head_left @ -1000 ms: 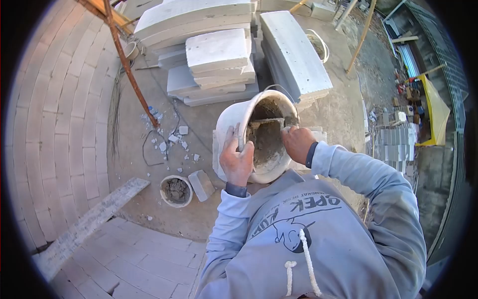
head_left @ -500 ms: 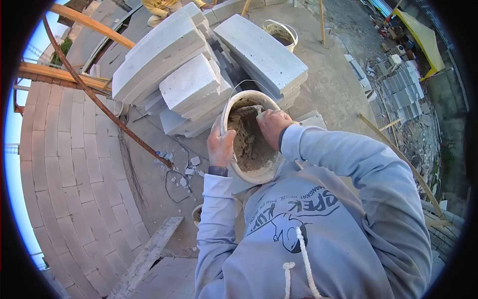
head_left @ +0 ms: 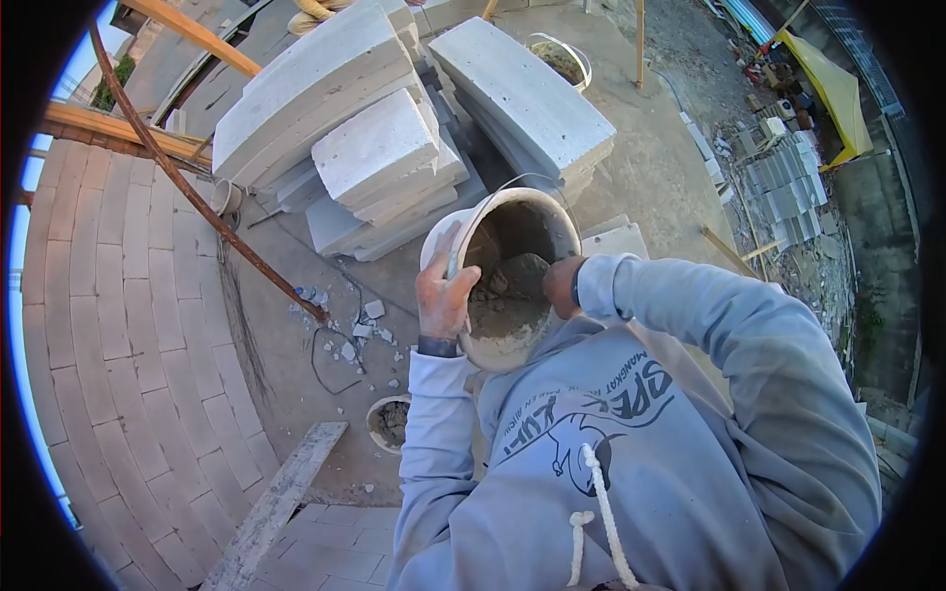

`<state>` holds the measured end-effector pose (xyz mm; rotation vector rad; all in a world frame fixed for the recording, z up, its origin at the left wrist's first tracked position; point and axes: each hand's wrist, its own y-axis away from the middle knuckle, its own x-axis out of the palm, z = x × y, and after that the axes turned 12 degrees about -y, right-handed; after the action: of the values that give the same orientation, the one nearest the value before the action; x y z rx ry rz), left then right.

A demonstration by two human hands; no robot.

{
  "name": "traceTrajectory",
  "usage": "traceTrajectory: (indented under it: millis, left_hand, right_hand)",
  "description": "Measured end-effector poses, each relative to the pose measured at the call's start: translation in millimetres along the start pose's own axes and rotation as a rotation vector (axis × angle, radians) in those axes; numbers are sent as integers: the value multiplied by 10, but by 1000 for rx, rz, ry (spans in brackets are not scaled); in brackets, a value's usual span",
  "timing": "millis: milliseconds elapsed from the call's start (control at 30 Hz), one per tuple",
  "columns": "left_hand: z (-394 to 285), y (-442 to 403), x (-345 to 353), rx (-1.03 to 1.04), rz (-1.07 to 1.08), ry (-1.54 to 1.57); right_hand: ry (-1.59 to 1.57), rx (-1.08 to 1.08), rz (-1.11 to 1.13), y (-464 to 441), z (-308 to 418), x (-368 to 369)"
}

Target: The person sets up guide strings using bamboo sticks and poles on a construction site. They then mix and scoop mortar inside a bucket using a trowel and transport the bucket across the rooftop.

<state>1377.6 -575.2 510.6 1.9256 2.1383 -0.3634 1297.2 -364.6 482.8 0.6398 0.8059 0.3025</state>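
A white bucket [head_left: 558, 219] with wet grey mortar [head_left: 493, 313] inside is tilted in front of my body, its wire handle raised over the mouth. My left hand [head_left: 443, 294] clasps the bucket's left side, with the thumb at the rim. Inside the right edge of the mouth, my right hand [head_left: 564, 286] is closed on a trowel [head_left: 524, 276]. Its grey blade lies against the mortar, while the handle is hidden in my fist.
Pale blocks [head_left: 374, 163] are stacked ahead, beside more long blocks [head_left: 527, 94]. A rusty bar [head_left: 187, 197] slants past a block wall [head_left: 138, 364] on the left. A smaller mortar bucket [head_left: 386, 424], a plank [head_left: 281, 502] and rubble [head_left: 363, 330] lie nearby.
The bucket has tipped and its opening shifted slightly right. My right hand has moved lower and right, bringing the trowel blade from the far rim down to the mortar. My left hand keeps its hold.
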Motion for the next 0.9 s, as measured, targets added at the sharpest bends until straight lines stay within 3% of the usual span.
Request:
traceTrajectory:
  millis: [100,167,233,267,367,467,567,667,767,900]
  left_hand:
    - [140,272,-148,-80,-82,117]
    - [131,368,-184,-112,-162,195]
    - [114,399,-214,-140,-198,191]
    - [135,424,-238,-159,-202,190]
    - [194,576,-309,-313,-192,277]
    - [218,650,-372,-409,-197,279]
    - [179,658,-426,-416,-228,297]
    - [273,569,-454,-409,-235,356]
    - [312,542,-503,-436,-270,304]
    - [300,494,-528,-422,-394,345]
  right_hand:
    - [63,-77,163,-195,167,187]
    - [-84,20,186,-228,212,129]
    - [-523,303,36,-66,438,113]
    - [-554,294,61,-76,439,118]
    - [-1145,483,131,-18,657,175]
    - [-1608,468,27,-72,792,397]
    - [-1915,403,141,-238,839,555]
    - [-2033,388,76,-223,911,489]
    - [-2249,148,93,-349,883,476]
    - [-2373,113,57,-437,918,284]
